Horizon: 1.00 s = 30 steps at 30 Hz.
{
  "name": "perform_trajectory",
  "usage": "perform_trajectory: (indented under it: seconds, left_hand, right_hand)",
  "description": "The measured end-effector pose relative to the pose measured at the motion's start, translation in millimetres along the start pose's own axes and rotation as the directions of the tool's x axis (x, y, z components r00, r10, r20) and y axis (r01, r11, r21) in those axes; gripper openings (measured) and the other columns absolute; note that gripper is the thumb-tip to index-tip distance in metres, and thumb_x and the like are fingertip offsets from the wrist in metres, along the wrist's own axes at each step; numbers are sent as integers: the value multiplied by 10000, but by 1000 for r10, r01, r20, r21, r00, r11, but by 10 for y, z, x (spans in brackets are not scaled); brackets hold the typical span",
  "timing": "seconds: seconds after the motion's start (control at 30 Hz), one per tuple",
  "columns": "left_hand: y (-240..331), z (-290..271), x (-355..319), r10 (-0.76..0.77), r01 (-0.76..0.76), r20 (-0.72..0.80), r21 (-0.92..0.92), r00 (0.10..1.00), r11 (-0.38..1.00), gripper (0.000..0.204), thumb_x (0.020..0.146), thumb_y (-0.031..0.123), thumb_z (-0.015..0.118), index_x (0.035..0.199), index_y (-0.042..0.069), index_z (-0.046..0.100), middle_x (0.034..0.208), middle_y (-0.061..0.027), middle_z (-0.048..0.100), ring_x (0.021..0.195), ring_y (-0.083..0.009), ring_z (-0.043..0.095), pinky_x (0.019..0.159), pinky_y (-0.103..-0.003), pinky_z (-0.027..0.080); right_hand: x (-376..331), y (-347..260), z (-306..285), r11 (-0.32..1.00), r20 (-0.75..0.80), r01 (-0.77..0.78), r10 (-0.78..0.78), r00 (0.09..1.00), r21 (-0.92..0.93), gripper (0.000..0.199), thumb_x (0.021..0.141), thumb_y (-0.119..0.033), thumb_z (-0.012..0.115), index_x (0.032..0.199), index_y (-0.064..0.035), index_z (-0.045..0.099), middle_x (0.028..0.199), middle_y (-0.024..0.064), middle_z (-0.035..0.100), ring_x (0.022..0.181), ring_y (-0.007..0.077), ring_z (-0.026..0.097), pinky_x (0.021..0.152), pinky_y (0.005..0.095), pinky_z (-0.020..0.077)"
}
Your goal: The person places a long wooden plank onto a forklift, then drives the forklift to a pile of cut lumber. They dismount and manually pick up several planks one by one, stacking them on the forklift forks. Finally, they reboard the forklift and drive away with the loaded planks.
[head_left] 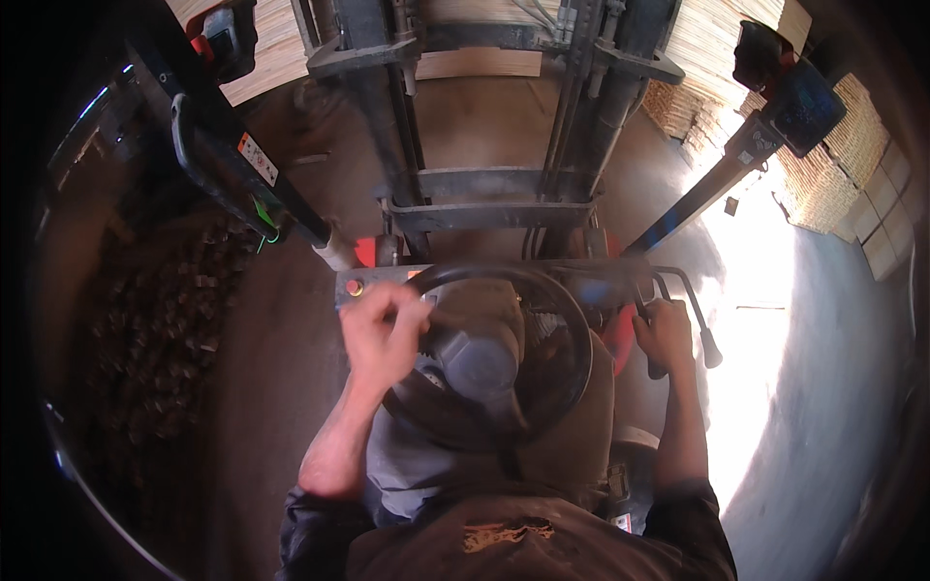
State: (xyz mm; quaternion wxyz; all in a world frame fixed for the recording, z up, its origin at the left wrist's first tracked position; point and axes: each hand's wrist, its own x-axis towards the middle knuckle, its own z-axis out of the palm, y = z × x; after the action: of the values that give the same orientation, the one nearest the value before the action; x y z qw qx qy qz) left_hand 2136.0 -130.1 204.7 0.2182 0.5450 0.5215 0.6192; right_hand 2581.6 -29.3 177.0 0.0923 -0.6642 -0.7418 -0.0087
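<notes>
A black steering wheel (587,358) stands in front of my lap. My left hand (386,334) is closed at the left side of its rim, slightly smeared by motion; whether a knob sits under the palm is hidden. To the right of the wheel, my right hand (666,334) wraps round a dark control lever (657,370), whose grip pokes out below the fingers. Another bent black lever (710,351) stands just right of that hand, apart from it. A red push button (355,289) sits on the grey dash beyond my left hand.
Ahead rises the forklift's dark mast (494,215). Slanting posts (291,203) flank it, with lamps at the top. Stacked light boards (475,64) stand beyond the mast, more stacks (823,174) at the far right. Dark rubble-like pieces (155,339) lie left; bright sunlight crosses the floor (746,387).
</notes>
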Motion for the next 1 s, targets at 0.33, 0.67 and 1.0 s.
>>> perform_trajectory:
  seconds: [0.33,0.67,1.0]
  left_hand:
    - [-219,904,-1775,365,-442,570,-4,736,897,533,872,578,889,688,170,600,657,-22,581,605,-242,585,640,-408,434]
    - [460,2468,75,397,-406,183,15,899,914,479,894,507,886,747,133,623,699,-113,631,687,-349,648,687,-478,461]
    - [306,3077,-871,492,-529,372,-5,787,849,450,904,507,871,758,140,655,735,-84,639,736,-318,646,731,-468,453]
  right_hand:
    - [216,405,130,997,30,49,-51,998,65,241,898,-184,706,984,16,809,1032,252,784,1075,477,695,958,568,576]
    - [-468,616,140,953,-642,262,-297,707,-152,368,1010,-184,760,1318,2,685,1352,231,712,1418,499,608,1202,569,462]
    - [432,906,29,1000,-255,-15,14,967,-4,345,1091,-256,700,1323,-38,566,1191,233,733,1064,501,726,899,623,545]
